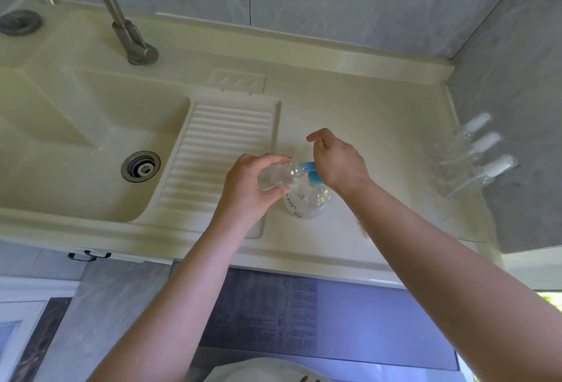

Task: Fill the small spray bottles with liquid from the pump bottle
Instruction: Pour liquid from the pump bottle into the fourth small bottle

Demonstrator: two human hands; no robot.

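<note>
left hand (248, 182) tilts clear small bottle (278, 175) at pump bottle (305, 199).

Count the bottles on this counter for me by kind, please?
Small spray bottle, held tilted by the left hand at the pump spout: 1
Small spray bottles by the right wall: 3
Pump bottle with blue pump, under the right hand: 1
Total: 5

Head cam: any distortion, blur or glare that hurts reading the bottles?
Head view: strong wide-angle bending, the counter edge bows. The three spray bottles by the right wall are smeared and hard to outline. The clear small bottle in the left hand and the pump bottle under the right hand are soft; liquid levels unreadable. Light is even, no harsh glare.
</note>
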